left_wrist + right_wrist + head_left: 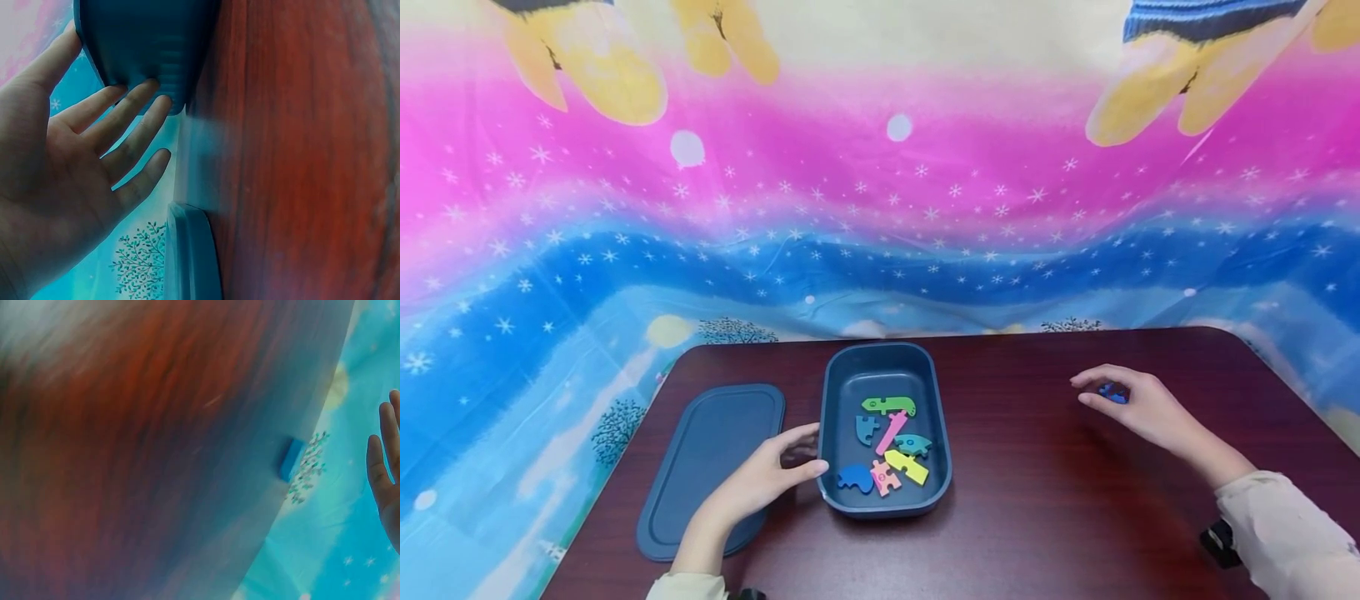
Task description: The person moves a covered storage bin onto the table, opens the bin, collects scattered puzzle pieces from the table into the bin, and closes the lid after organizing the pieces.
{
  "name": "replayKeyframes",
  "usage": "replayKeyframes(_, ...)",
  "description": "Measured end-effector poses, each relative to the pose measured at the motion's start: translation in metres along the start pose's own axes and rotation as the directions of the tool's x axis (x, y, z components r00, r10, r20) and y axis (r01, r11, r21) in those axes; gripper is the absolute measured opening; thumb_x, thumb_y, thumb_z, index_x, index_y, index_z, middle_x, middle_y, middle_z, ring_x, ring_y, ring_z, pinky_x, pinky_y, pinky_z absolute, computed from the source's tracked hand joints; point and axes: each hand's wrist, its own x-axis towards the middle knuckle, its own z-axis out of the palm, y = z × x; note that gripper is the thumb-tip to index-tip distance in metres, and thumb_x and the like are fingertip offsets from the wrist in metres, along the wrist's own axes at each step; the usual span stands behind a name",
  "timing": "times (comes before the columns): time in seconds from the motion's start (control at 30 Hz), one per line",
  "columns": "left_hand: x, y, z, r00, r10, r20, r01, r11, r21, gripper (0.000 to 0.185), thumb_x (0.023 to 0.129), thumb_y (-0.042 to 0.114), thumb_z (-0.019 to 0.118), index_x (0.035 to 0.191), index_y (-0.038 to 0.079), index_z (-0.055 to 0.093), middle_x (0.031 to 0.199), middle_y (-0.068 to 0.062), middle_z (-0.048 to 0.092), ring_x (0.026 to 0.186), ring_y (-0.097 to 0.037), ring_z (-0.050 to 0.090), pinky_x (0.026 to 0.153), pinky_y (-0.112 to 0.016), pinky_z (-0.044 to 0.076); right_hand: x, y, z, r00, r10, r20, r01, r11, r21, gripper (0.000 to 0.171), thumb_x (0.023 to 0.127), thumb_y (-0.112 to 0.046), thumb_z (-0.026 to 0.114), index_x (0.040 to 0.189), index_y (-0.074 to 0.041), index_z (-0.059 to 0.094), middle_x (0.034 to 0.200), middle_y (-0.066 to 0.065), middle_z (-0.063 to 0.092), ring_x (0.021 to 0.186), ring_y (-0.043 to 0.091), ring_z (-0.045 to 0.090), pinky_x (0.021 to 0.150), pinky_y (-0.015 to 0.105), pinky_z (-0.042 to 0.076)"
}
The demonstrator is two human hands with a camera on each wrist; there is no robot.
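My left hand (762, 477) touches the left side of a dark blue-grey rectangular box (887, 510). In the left wrist view its fingers are spread and fairly straight, fingertips against the box wall (140, 44). Inside the box lie several puzzle pieces, among them a green piece (889, 405), a pink strip (891, 433), a yellow arrow-shaped piece (907, 468) and a blue piece (856, 478). Over the table's right part, my right hand (1150, 412) hovers by another blue piece (1112, 393), partly hidden behind it. The right wrist view shows that blue piece (292, 460) on the table, apart from the fingers.
A matching lid (700, 467) lies flat on the table left of the box, partly under my left forearm. The dark red-brown table (1022, 467) ends at a patterned cloth (925, 208) hanging behind it.
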Motion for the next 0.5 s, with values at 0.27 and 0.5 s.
replayKeyframes(0.27, 0.0, -0.001, 0.0, 1.0, 0.002, 0.002, -0.002, 1.0, -0.002, 0.062, 0.096, 0.028, 0.067, 0.149, 0.005, 0.043, 0.136, -0.014, 0.057, 0.12, -0.031, 0.056, 0.095, -0.047, 0.05, -0.006, 0.016, -0.006, 0.997, 0.068, -0.026, -0.069, 0.997, -0.025, 0.022, 0.09, -0.015, 0.075, 0.112, -0.017, 0.072, 0.1, 0.005, 0.072, 0.082, 0.004, 0.062, 0.071, 0.022, 0.048)
replayKeyframes(0.5, 0.0, 0.0, 0.0, 1.0, -0.003, 0.001, 0.003, 1.0, -0.001, 0.062, 0.096, 0.029, 0.067, 0.149, 0.005, 0.044, 0.135, -0.014, 0.057, 0.12, -0.031, 0.056, 0.096, -0.048, 0.049, -0.007, 0.024, -0.013, 0.994, 0.112, -0.01, -0.112, 0.993, -0.022, 0.026, 0.09, -0.012, 0.074, 0.116, -0.01, 0.071, 0.105, 0.008, 0.072, 0.087, -0.002, 0.062, 0.072, 0.014, 0.048)
